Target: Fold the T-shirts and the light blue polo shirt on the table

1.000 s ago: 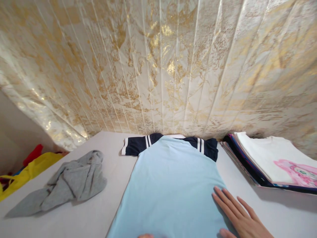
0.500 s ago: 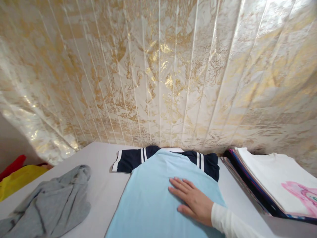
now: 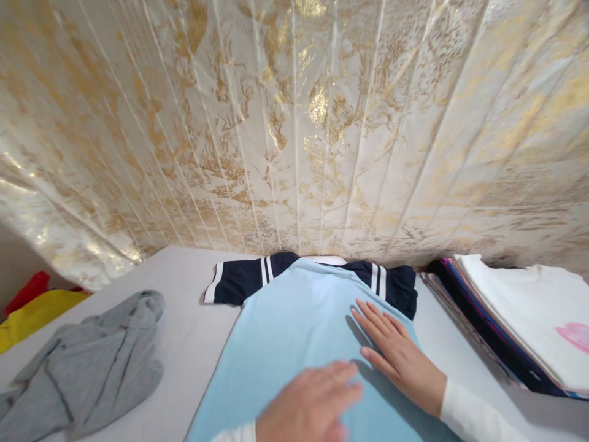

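A light blue T-shirt [image 3: 276, 331] with navy, white-striped sleeves lies spread out, its collar end toward the curtain. Over its right half, my right hand [image 3: 398, 356] is stretched out flat with the fingers slightly apart, casting a shadow on the cloth. Blurred by motion, my left hand [image 3: 313, 399] is above the lower middle of the shirt with its fingers extended. Neither hand holds anything. The shirt's lower end is outside the view.
A crumpled grey garment [image 3: 96, 362] lies on the white surface [image 3: 193, 344] at the left. To the right is a stack of folded clothes [image 3: 519, 313], a white shirt on top. Yellow cloth [image 3: 41, 313] shows at the far left. A gold-patterned curtain [image 3: 294, 123] hangs behind.
My right hand has moved right and slightly away from me across the shirt, and appears lifted off it. My left hand has come into view from below. The camera view has tilted slightly downward.
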`<action>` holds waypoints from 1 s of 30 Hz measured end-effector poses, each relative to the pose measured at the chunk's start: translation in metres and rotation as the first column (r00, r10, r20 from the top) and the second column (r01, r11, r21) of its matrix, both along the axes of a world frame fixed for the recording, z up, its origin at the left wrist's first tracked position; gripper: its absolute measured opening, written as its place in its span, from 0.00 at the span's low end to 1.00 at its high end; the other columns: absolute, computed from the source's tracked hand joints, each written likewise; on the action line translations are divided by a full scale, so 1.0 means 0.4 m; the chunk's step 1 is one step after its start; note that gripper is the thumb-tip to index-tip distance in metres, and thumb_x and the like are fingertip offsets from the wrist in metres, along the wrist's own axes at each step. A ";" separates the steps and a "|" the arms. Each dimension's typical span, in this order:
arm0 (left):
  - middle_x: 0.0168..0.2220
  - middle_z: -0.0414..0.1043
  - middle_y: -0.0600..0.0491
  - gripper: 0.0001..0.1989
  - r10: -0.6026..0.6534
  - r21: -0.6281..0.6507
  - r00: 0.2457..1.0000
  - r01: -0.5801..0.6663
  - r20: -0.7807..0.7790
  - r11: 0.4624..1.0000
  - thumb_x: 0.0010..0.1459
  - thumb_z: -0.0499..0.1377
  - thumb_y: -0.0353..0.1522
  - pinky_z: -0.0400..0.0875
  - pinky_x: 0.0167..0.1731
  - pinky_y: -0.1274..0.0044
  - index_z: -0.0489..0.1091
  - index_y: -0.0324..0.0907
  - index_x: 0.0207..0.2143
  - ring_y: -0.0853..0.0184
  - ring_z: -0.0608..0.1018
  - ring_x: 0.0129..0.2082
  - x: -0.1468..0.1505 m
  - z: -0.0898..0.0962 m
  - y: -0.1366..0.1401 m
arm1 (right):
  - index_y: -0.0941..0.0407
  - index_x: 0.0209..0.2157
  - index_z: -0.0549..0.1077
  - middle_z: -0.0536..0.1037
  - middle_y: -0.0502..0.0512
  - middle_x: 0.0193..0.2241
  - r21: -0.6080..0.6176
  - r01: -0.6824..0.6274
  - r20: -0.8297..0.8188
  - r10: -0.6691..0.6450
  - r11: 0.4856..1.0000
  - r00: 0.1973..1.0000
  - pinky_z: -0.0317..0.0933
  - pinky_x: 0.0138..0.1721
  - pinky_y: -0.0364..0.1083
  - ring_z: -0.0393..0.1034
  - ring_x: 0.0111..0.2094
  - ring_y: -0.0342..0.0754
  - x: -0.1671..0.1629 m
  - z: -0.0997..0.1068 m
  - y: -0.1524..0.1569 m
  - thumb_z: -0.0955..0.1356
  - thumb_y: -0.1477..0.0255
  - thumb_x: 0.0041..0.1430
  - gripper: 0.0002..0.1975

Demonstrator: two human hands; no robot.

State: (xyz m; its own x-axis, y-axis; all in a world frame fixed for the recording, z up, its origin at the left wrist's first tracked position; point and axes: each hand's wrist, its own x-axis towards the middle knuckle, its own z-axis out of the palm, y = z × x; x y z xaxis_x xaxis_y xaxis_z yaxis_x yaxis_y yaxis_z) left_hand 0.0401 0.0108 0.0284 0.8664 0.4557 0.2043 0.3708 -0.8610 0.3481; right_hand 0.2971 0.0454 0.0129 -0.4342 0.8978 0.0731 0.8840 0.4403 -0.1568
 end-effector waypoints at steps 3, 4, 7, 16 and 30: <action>0.65 0.47 0.49 0.24 0.335 0.045 0.939 -0.332 -0.077 0.942 0.68 0.41 0.41 0.55 0.58 0.63 0.47 0.46 0.64 0.60 0.54 0.63 -0.099 -0.007 0.126 | 0.48 0.65 0.44 0.42 0.50 0.65 0.025 -0.003 0.044 0.002 1.000 0.999 0.47 0.61 0.59 0.36 0.65 0.53 0.030 -0.019 -0.067 0.56 0.55 0.64 0.31; 0.65 0.45 0.48 0.27 0.380 0.100 0.919 -0.371 -0.105 0.923 0.67 0.42 0.43 0.53 0.59 0.62 0.46 0.43 0.64 0.59 0.52 0.64 -0.131 -0.015 0.157 | 0.48 0.64 0.45 0.44 0.51 0.65 0.039 0.024 0.059 -0.026 0.999 0.998 0.48 0.60 0.59 0.37 0.65 0.53 0.047 -0.027 -0.072 0.56 0.54 0.63 0.31; 0.66 0.43 0.47 0.30 0.443 0.239 0.884 -0.402 -0.151 0.884 0.65 0.44 0.46 0.52 0.59 0.63 0.46 0.42 0.64 0.59 0.50 0.64 -0.201 -0.048 0.210 | 0.52 0.64 0.49 0.49 0.54 0.64 0.088 0.151 0.084 -0.158 0.985 0.984 0.49 0.60 0.60 0.42 0.64 0.54 0.114 -0.047 -0.049 0.55 0.53 0.63 0.31; 0.65 0.45 0.48 0.26 0.428 0.263 0.890 -0.380 -0.158 0.887 0.68 0.39 0.43 0.52 0.59 0.65 0.45 0.43 0.65 0.62 0.51 0.64 -0.206 -0.024 0.163 | 0.53 0.64 0.48 0.49 0.56 0.64 0.095 0.107 0.054 -0.112 0.990 0.992 0.47 0.60 0.60 0.41 0.64 0.53 0.099 0.002 -0.116 0.56 0.55 0.64 0.31; 0.65 0.44 0.50 0.29 0.319 0.241 0.933 -0.275 -0.169 0.931 0.67 0.44 0.43 0.51 0.59 0.67 0.39 0.45 0.65 0.62 0.51 0.64 -0.239 -0.019 -0.051 | 0.52 0.65 0.36 0.44 0.55 0.65 0.106 -0.001 0.057 -0.005 0.994 0.998 0.50 0.60 0.59 0.43 0.64 0.56 0.066 -0.020 -0.320 0.60 0.57 0.62 0.38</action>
